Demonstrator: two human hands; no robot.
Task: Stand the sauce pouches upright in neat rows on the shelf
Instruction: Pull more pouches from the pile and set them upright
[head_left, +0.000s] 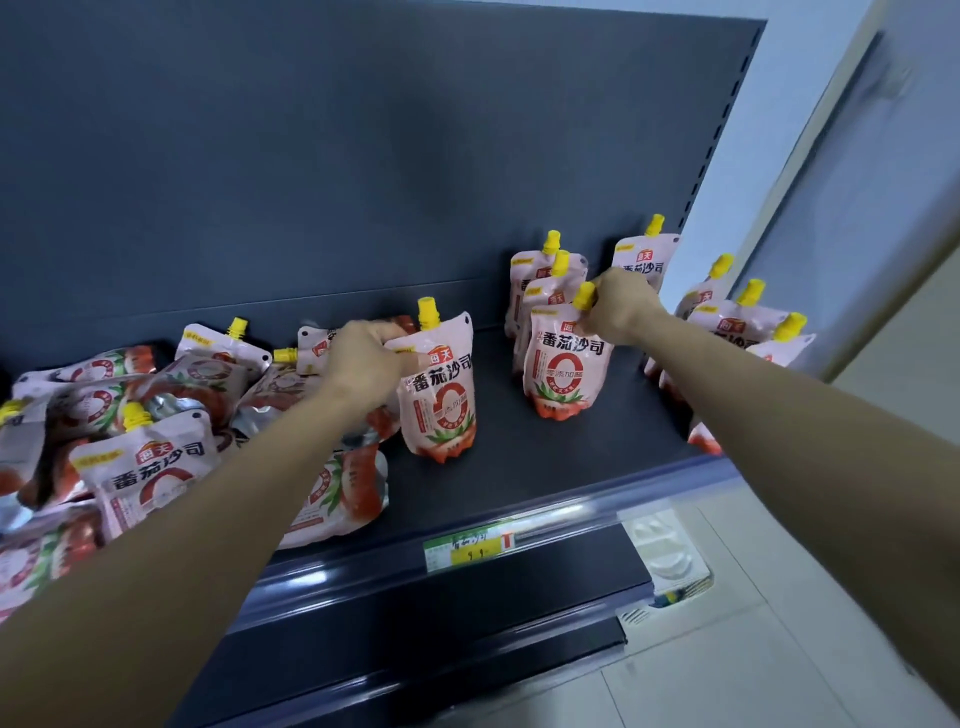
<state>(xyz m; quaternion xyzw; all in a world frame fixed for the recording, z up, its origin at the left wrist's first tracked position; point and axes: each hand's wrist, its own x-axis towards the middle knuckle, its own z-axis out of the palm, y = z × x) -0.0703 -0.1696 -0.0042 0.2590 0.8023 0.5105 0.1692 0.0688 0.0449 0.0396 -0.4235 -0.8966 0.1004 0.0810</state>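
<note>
Two pouches are gripped: the left hand (363, 366) closed on the top of a standing pouch (441, 389) mid-shelf, the right hand (621, 306) pinching the front pouch (563, 364) near its yellow cap (584, 297), so a careless release may topple its row.

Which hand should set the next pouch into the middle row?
Probably the left hand: it already holds an upright pouch beside the heap. The right hand is pinching the front pouch of the row.

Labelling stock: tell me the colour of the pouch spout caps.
Yellow spout caps, clearest in the head view.
</note>
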